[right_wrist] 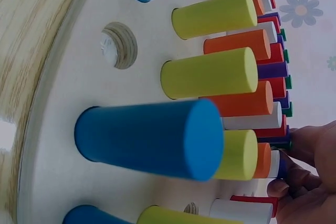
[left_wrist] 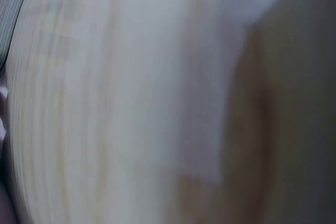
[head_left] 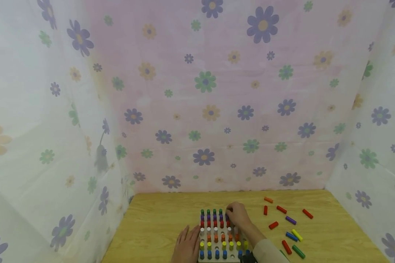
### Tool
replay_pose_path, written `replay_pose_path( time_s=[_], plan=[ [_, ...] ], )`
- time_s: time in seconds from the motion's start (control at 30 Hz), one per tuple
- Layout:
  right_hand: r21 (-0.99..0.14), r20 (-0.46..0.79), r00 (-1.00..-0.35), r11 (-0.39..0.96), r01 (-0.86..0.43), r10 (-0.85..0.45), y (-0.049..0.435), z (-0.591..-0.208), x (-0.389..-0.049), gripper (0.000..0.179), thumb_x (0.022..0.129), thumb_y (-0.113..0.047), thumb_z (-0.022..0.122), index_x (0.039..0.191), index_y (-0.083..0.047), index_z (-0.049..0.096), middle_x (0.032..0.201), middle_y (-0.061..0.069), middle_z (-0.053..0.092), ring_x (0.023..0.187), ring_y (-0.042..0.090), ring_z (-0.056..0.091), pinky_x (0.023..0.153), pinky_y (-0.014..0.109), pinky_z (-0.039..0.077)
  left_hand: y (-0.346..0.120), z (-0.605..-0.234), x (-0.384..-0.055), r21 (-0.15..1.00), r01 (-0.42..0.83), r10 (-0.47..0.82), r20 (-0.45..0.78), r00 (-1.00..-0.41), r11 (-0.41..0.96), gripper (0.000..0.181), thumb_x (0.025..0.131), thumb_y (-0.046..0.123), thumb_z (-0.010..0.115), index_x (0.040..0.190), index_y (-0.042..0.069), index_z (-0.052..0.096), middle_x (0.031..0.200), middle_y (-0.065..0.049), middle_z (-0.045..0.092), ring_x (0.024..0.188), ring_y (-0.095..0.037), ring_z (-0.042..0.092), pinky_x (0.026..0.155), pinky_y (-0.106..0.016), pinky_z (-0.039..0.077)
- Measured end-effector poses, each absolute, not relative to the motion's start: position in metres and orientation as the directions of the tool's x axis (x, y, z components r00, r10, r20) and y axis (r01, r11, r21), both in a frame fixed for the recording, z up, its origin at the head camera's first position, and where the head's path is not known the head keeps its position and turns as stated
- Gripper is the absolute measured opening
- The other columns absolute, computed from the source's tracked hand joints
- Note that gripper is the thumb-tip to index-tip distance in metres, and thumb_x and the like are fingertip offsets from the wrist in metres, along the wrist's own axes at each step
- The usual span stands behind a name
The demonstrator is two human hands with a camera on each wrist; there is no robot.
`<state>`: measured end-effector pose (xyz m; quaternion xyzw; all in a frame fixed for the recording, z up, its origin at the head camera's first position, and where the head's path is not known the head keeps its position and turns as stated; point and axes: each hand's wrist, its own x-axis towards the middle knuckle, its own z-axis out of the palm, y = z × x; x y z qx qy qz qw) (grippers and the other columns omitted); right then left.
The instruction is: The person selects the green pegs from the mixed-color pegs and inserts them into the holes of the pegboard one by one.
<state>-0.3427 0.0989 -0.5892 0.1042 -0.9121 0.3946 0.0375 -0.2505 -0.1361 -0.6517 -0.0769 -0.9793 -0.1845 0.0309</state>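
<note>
A pale pegboard (right_wrist: 52, 129) stands on the table, holding rows of coloured pegs: green, purple, red, white, orange, yellow and blue. My left hand (head_left: 187, 244) lies flat along its left side, fingers straight, fingertips at the board's edge. At the far right end of the green row, my right hand (head_left: 239, 216) reaches over the board with curled fingers. In the right wrist view, its fingertips pinch a dark green peg (right_wrist: 283, 145) beside the purple row. A near blue peg (right_wrist: 142, 137) stands upright in the board, and a bare hole (right_wrist: 119, 45) shows beyond it.
Loose pegs lie scattered on the table right of the board, among them a red peg (head_left: 307, 213), a purple peg (head_left: 291, 220), a yellow peg (head_left: 297, 235) and a green peg (head_left: 298, 251). Flowered curtains (head_left: 217, 131) surround the wooden table (head_left: 151, 219). The left wrist view is mostly blurred.
</note>
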Motion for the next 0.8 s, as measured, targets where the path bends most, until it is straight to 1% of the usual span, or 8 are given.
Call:
replay_pose_path(
  time_s=[0.1,0.27,0.33,0.47,0.5,0.57,0.63,0.8],
  plan=[
    [-0.713,0.181,-0.968,0.655,-0.25,-0.172,0.1,-0.59,-0.342,0.014,0.095,0.0,0.065,0.089,0.002,0.078,0.084,0.008,0.073,0.073,0.017,0.066,0.062,0.035,0.06,-0.135,-0.651,-0.25,0.35,0.173,0.141,0.113,-0.983,0.921,0.046,0.11,0.041,0.041,0.148,0.019,0.057,0.144,-0.001,0.06,0.142,-0.038,0.042,0.118,-0.059,0.035],
    [-0.698,0.218,-0.959,0.658,-0.283,-0.182,0.102,-0.589,-0.34,0.011,0.094,0.0,0.067,0.092,0.004,0.077,0.085,0.011,0.073,0.073,0.021,0.067,0.062,0.038,0.061,-0.135,-0.651,-0.25,0.341,0.186,0.153,0.122,-0.981,0.922,0.046,0.11,0.04,0.04,0.148,0.019,0.056,0.145,-0.001,0.059,0.142,-0.038,0.043,0.118,-0.059,0.035],
    [-0.695,0.218,-0.96,0.662,-0.279,-0.176,0.103,-0.588,-0.338,0.012,0.096,-0.002,0.067,0.097,0.006,0.076,0.088,0.013,0.073,0.075,0.022,0.067,0.064,0.039,0.062,-0.135,-0.652,-0.251,0.344,0.186,0.157,0.111,-0.981,0.92,0.047,0.11,0.04,0.04,0.148,0.018,0.056,0.145,-0.002,0.059,0.142,-0.039,0.042,0.119,-0.059,0.035],
    [-0.727,0.196,-0.968,0.639,-0.251,-0.158,0.105,-0.584,-0.333,0.021,0.102,-0.009,0.062,0.108,0.008,0.073,0.094,0.014,0.072,0.079,0.021,0.067,0.067,0.041,0.062,-0.137,-0.655,-0.252,0.347,0.188,0.158,0.112,-0.981,0.919,0.047,0.11,0.04,0.04,0.149,0.017,0.055,0.146,-0.002,0.058,0.142,-0.039,0.042,0.119,-0.06,0.034],
    [-0.734,0.198,-0.968,0.631,-0.252,-0.156,0.106,-0.583,-0.331,0.023,0.104,-0.012,0.06,0.111,0.008,0.072,0.096,0.013,0.072,0.081,0.021,0.067,0.069,0.041,0.062,-0.138,-0.655,-0.253,0.344,0.191,0.159,0.118,-0.98,0.919,0.047,0.11,0.039,0.041,0.148,0.016,0.056,0.146,-0.003,0.059,0.142,-0.039,0.042,0.119,-0.06,0.034],
    [-0.75,0.201,-0.966,0.609,-0.258,-0.162,0.109,-0.58,-0.328,0.026,0.106,-0.016,0.057,0.112,0.006,0.071,0.095,0.011,0.07,0.08,0.02,0.065,0.068,0.039,0.061,-0.138,-0.656,-0.254,0.342,0.192,0.158,0.127,-0.979,0.92,0.047,0.11,0.039,0.041,0.148,0.016,0.056,0.146,-0.002,0.058,0.142,-0.039,0.042,0.119,-0.06,0.034],
    [-0.743,0.219,-0.958,0.606,-0.285,-0.182,0.113,-0.577,-0.324,0.027,0.106,-0.018,0.057,0.112,0.005,0.071,0.096,0.009,0.069,0.081,0.018,0.063,0.066,0.036,0.059,-0.139,-0.657,-0.255,0.342,0.193,0.156,0.131,-0.979,0.92,0.046,0.11,0.038,0.042,0.148,0.016,0.056,0.146,-0.002,0.058,0.143,-0.039,0.042,0.119,-0.06,0.033],
    [-0.714,0.249,-0.933,0.601,-0.358,-0.26,0.126,-0.57,-0.313,0.02,0.104,-0.014,0.061,0.111,0.002,0.07,0.097,0.007,0.067,0.08,0.016,0.062,0.063,0.028,0.056,-0.138,-0.659,-0.253,0.335,0.192,0.154,0.136,-0.979,0.922,0.045,0.11,0.037,0.042,0.147,0.016,0.056,0.145,-0.003,0.059,0.142,-0.039,0.043,0.118,-0.06,0.034]
  ],
)
